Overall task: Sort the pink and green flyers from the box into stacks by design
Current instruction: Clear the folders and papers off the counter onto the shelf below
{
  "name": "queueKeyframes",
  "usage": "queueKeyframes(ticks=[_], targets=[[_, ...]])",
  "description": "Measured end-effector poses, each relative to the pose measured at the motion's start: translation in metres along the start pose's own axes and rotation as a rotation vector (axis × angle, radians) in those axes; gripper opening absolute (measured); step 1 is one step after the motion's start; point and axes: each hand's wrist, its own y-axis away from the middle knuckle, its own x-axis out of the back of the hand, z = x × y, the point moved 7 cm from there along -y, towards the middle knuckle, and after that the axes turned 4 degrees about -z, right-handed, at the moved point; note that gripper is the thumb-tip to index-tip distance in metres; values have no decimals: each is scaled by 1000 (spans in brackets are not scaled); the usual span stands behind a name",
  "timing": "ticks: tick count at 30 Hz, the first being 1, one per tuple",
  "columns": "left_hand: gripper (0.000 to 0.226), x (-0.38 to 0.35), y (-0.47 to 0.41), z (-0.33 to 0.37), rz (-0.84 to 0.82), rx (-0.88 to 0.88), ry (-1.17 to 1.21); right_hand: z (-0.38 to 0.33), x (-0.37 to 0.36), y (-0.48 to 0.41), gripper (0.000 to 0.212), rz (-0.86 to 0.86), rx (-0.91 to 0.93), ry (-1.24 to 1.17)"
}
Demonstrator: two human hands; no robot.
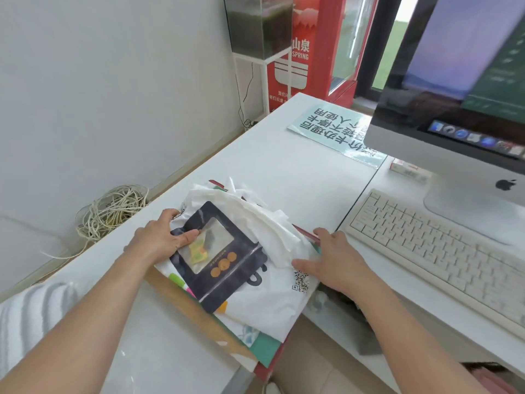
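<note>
Left hand (159, 237) grip pinches a dark navy plastic pouch with clear window (227, 277), thumb on top. Right hand (335, 263) grip wide, fingers flat on the white QR-printed sheet (272, 300). Both atop the pile in the red-rimmed cardboard box (271, 362) on the white bench (298, 172); teal-green paper flyer (267, 346) pokes out underneath, near edge.

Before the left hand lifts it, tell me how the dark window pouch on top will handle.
The dark pouch looks thin and flat, so it will probably flop and weigh little. Its glossy window suggests a slick film that may slide off the loose white sheets beneath.
</note>
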Motion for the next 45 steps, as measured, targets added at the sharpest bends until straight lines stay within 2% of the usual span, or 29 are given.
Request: queueKeyframes(ticks=[2, 4, 6, 8, 11, 14, 18, 24, 26, 28, 30, 33, 36, 40, 43, 45], targets=[[102, 1, 9, 1, 39, 74, -15, -2, 0, -9, 82, -20, 27, 114], [88, 4, 28, 12, 185, 155, 5, -2, 3, -20, 79, -43, 57, 167], [76, 6, 64, 27, 408, 172, 121, -4, 6, -25, 74, -51, 79, 207], [71, -12, 108, 34, 488, 138, 272, -7, 2, -21, 71, -61, 92, 268], [78, -76, 183, 39, 338, 118, 318, -6, -20, 1, 71, -115, 126, 292], [83, -105, 228, 38, 343, 120, 330, 0, -46, 29, 76, -183, 185, 83], [78, -96, 234, 10, 297, 233, 354, 7, -66, 60, 61, -207, 180, -120], [79, -86, 224, 1, 121, 224, 307, 3, -71, 66, 69, -240, 100, -316], [80, -84, 219, 2, 87, 220, 311, -10, -66, 58, 64, -245, 117, -285], [73, -83, 220, 0, 92, 220, 330, -21, -64, 50, 49, -235, 154, -180], [60, -84, 227, -4, 124, 240, 447, -20, -65, 46, 38, -217, 141, -128], [53, -94, 248, -5, 182, 286, 612, 6, -69, 50, 42, -270, 64, -192], [67, -115, 279, 6, 233, 294, 585, 42, -70, 72, 52, -326, 31, -202], [89, -162, 319, 23, 156, 353, 796, 84, -60, 108, 38, -330, 9, -227], [62, -197, 341, 40, 27, 380, 998, 117, -53, 135, 30, -321, -11, -291], [54, -222, 357, 54, -19, 387, 1071, 143, -51, 156, 27, -315, -16, -363]])
